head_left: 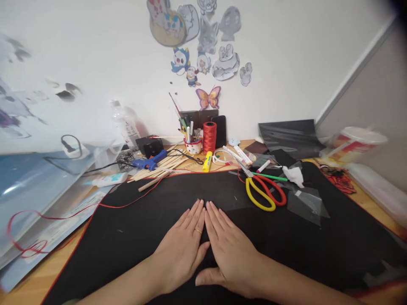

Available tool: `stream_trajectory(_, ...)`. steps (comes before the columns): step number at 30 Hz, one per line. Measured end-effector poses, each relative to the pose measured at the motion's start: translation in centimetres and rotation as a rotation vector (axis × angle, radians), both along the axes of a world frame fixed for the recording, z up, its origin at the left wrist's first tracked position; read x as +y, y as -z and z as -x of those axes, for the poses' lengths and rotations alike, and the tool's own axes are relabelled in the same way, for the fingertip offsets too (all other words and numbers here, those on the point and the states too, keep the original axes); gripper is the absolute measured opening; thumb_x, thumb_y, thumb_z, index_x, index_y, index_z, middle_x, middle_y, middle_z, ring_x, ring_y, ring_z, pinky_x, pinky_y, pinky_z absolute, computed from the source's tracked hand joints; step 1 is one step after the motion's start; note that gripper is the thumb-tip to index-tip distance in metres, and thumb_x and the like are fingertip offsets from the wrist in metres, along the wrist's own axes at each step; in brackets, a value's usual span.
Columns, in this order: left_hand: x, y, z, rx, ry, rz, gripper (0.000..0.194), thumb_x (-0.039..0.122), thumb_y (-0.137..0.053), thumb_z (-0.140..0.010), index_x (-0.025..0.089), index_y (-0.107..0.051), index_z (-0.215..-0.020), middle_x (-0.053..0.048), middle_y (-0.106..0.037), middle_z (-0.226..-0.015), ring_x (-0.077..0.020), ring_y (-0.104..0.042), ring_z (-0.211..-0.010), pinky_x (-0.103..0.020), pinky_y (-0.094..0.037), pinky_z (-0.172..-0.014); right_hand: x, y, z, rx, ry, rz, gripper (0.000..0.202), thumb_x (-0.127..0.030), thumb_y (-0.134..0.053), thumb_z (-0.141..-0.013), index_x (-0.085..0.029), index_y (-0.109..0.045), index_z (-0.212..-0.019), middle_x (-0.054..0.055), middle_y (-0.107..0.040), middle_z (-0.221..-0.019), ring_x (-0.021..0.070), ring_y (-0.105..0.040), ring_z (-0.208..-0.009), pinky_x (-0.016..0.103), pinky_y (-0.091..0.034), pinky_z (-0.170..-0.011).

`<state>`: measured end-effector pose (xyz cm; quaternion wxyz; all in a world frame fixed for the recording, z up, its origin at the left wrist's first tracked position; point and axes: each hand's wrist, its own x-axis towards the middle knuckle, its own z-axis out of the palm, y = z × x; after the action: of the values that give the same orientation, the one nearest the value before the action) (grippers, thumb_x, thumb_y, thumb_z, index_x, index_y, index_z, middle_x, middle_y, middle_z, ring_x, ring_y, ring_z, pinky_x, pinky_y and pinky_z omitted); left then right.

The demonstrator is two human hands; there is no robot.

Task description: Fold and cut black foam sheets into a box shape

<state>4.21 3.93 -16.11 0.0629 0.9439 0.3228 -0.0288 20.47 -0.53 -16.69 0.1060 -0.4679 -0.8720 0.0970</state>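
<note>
Palm down on the black mat [127, 237], my left hand [182, 243] lies flat with its fingers stretched forward and a thin ring on one finger. My right hand [227, 248] rests beside it in the same way, thumb out to the side. The fingertips of both hands nearly meet at the middle of the mat. Neither hand holds anything. Scissors [260, 192] with one yellow and one red handle lie beyond my right hand. Near them are a green stick [273, 176], a crumpled white tissue [294, 175] and clear plastic pieces [308, 205].
Along the back stand a red thread spool [210, 136] and a pen cup [193, 146], with a yellow glue stick [207, 162] in front. At left are a blue glue gun [149, 161], wooden sticks [162, 166], a glue bottle [110, 180] and red ribbon [117, 206]. A tub [352, 146] stands right.
</note>
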Motion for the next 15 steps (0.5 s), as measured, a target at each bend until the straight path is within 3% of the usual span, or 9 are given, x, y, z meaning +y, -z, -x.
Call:
stream_trajectory(8, 0.0, -0.3, 0.4, -0.02, 0.027, -0.01, 0.056, 0.038, -0.024, -0.093, 0.006, -0.023, -0.138, -0.016, -0.013, -0.146, -0.0263, -0.014, -0.135, -0.045, -0.024, -0.106, -0.6, -0.1, -3.6, -0.059, 0.066, -0.034, 0.061, -0.043, -0.035, -0.09, -0.007, -0.027, -0.138, 0.016, -0.021, -0.145, 0.023, -0.017, -0.134, 0.041, -0.028, -0.107)
stream_trajectory(15, -0.1, -0.4, 1.6, 0.039, 0.024, -0.052, 0.054, 0.034, -0.022, -0.094, 0.011, -0.012, -0.141, -0.011, -0.009, -0.148, -0.0239, -0.014, -0.136, -0.046, -0.022, -0.105, -1.5, 0.4, -7.3, -0.198, 0.146, -0.15, 0.053, -0.033, -0.034, -0.091, -0.009, -0.028, -0.138, 0.013, -0.021, -0.146, 0.021, -0.016, -0.134, 0.041, -0.031, -0.105)
